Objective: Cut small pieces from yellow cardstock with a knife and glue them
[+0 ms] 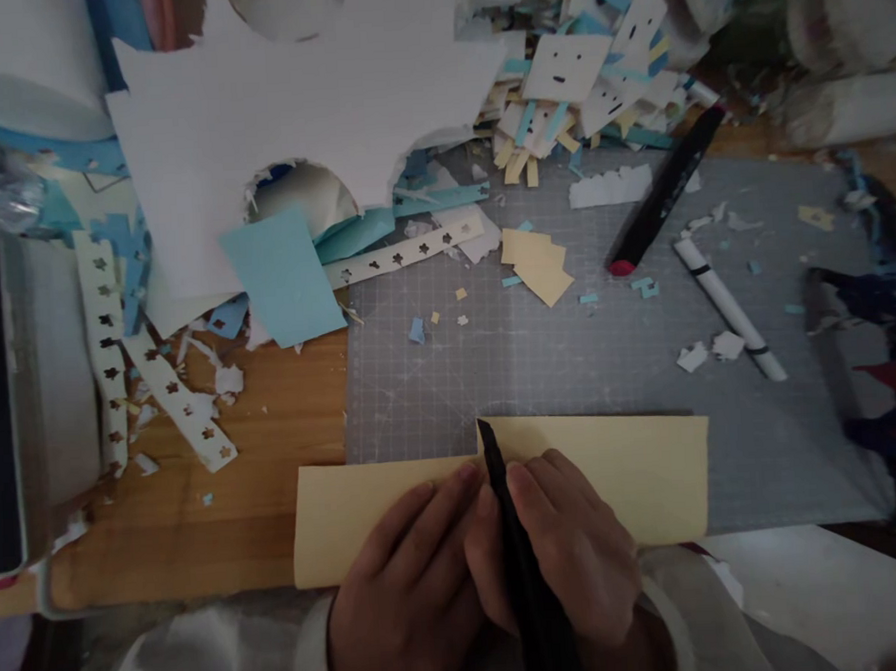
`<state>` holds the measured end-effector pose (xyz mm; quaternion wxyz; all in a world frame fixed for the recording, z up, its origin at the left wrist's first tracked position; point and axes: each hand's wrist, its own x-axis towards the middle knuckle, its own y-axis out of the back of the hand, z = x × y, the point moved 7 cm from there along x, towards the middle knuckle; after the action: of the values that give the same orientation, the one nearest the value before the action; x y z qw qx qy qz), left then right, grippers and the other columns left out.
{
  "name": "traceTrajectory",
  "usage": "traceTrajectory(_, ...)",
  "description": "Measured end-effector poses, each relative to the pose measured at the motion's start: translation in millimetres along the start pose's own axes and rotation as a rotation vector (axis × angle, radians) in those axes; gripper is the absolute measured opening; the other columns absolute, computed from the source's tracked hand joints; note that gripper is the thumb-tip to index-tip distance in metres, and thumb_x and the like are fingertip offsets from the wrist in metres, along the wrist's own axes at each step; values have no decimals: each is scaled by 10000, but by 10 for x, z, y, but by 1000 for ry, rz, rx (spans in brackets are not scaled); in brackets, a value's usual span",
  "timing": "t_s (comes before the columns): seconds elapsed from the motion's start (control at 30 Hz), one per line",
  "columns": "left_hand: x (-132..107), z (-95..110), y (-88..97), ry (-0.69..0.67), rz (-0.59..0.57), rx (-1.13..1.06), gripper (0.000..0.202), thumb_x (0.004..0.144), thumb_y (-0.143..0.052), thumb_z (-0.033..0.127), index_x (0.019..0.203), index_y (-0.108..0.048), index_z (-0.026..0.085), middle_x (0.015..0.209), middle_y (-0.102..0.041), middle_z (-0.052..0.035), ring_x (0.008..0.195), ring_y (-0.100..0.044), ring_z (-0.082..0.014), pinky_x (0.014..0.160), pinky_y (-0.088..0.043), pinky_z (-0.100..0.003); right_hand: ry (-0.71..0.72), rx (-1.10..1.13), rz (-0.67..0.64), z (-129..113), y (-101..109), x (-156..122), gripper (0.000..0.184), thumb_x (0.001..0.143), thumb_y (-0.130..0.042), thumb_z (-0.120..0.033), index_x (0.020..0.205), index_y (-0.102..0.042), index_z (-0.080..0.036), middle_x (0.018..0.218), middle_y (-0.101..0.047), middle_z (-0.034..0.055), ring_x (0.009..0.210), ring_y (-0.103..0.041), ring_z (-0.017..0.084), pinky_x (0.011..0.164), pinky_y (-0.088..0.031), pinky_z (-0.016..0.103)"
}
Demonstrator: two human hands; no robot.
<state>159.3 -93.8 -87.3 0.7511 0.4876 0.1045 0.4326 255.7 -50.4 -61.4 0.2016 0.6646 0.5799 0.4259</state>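
Note:
A long pale yellow paper strip (636,476) lies across the near edge of the cutting mat and the wooden table. Its upper edge steps at the middle, where the left part sits lower than the right. My left hand (408,588) rests on the left part, fingers stretched flat, fingertips beside the step. My right hand (579,549) is closed around a long black cutting tool (514,532) with a slanted, pointed tip. That tip touches the strip's upper edge at the step. The tool's lower end is dim, so its exact kind is unclear.
Beyond the strip, the grey cutting mat (436,386) carries yellow paper squares (538,261), a black marker (666,194) and a white marker (732,306). Large white paper (182,139), a turquoise sheet (287,279) and punched strips (181,400) lie left. Paper figures (565,69) are piled behind.

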Motion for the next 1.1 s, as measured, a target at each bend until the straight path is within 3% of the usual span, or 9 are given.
traceTrajectory(0.1, -2, 1, 4, -7, 1, 3, 326, 1008, -378, 227, 1128, -668, 140, 1301, -626, -47, 1429, -296, -220, 1191, -204, -336, 69, -64, 73, -42, 44, -17, 217, 735, -546, -33, 731, -471, -236, 536, -482, -42, 463, -471, 125, 392, -418, 260)
traceTrajectory(0.3, 9, 4, 25, -9, 22, 3, 341, 1015, -354, 218, 1130, -662, 125, 1268, -646, -55, 1409, -334, -218, 1182, -220, -336, 118, -40, 48, -56, 22, -30, 176, 722, -555, -65, 789, -486, -212, 552, -505, -21, 493, -505, 144, 418, -449, 275)
traceTrajectory(0.4, 28, 9, 37, -5, 19, 20, 352, 1019, -337, 214, 1145, -656, 134, 1262, -653, -44, 1377, -387, -202, 1174, -238, -327, -11, 60, -9, 14, -23, -47, 150, 741, -513, -96, 707, -442, -223, 529, -470, -20, 465, -473, 136, 399, -413, 272)
traceTrajectory(0.53, 33, 7, 36, -13, 8, 40, 339, 1013, -363, 232, 1176, -650, 154, 1357, -592, -40, 1366, -403, -207, 1168, -239, -332, -255, 217, 35, 155, -13, -101, 254, 786, -540, -204, 634, -339, -242, 502, -396, -37, 432, -433, 122, 370, -353, 266)
traceTrajectory(0.67, 7, 20, 16, -53, 15, 86, 336, 1009, -378, 231, 1195, -647, 153, 1397, -557, -53, 1356, -421, -226, 1152, -268, -354, -279, 303, 53, 162, 26, -92, 266, 829, -548, -260, 636, -365, -254, 508, -387, -30, 457, -490, 143, 381, -406, 277)
traceTrajectory(0.77, -20, 32, -9, -72, 13, 138, 322, 996, -411, 222, 1224, -631, 158, 1410, -544, -56, 1348, -432, -235, 1145, -282, -372, -261, 336, 94, 145, 90, -73, 89, 835, -567, -207, 812, -495, -253, 593, -497, -11, 465, -517, 138, 374, -432, 262)
traceTrajectory(0.87, -34, 48, -33, -79, -18, 175, 327, 986, -428, 221, 1253, -610, 170, 1435, -518, -51, 1352, -425, -240, 1150, -268, -385, -271, 319, 175, 179, 187, -75, 231, 839, -568, -160, 1037, -495, -255, 709, -577, -2, 509, -548, 136, 427, -483, 259)
traceTrajectory(1.1, -5, 99, -11, -75, -54, 259, 356, 989, -394, 171, 1298, -572, 171, 1392, -560, -63, 1312, -471, -228, 1125, -291, -401, -207, 216, 78, 467, 347, -52, 201, 829, -638, -237, 1017, -565, -227, 854, -617, 16, 682, -615, 162, 548, -538, 284)
